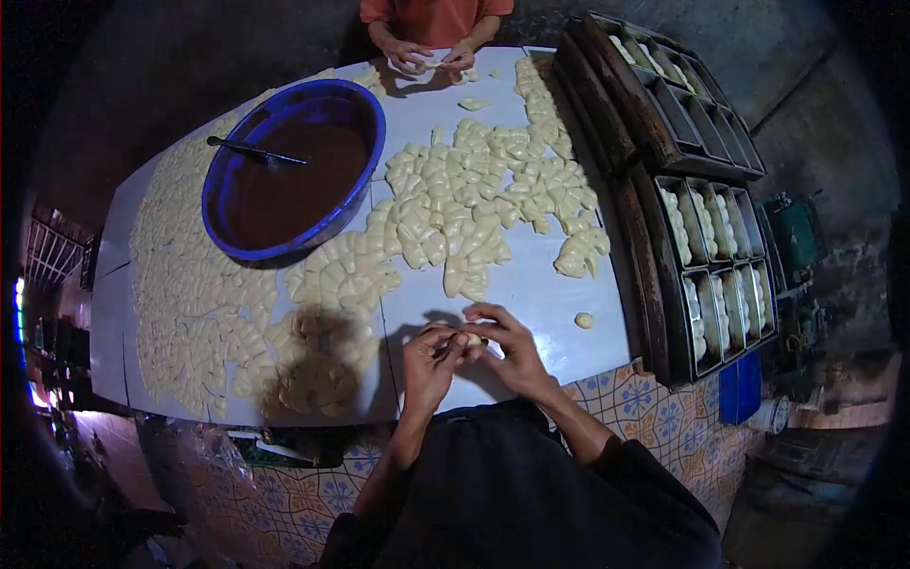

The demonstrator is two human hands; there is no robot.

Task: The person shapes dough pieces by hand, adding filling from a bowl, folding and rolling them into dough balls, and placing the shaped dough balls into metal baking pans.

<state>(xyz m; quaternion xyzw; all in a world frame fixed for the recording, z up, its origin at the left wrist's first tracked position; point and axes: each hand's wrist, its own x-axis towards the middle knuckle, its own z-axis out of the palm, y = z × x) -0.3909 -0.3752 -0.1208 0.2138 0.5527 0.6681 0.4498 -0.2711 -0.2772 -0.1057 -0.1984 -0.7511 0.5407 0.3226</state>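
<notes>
Near the front edge of the white table (512, 379), my left hand (432, 365) and my right hand (507, 351) meet in front of my body. Between their fingertips is a small pale dough piece (473, 339), mostly covered by the fingers. Both hands are closed around it. Ahead of them lies a large spread of pale dough pieces (455, 209), pressed close together. One small dough ball (585, 321) rests alone on the table to the right of my right hand.
A blue basin (377, 142) of brown filling with a dark-handled tool (256, 151) stands at left. Stacked baking tins (716, 270), several holding dough, line the right edge. Across the table, a co-worker in an orange shirt (436, 24) handles dough. Flatter dough pieces (190, 284) cover the left side.
</notes>
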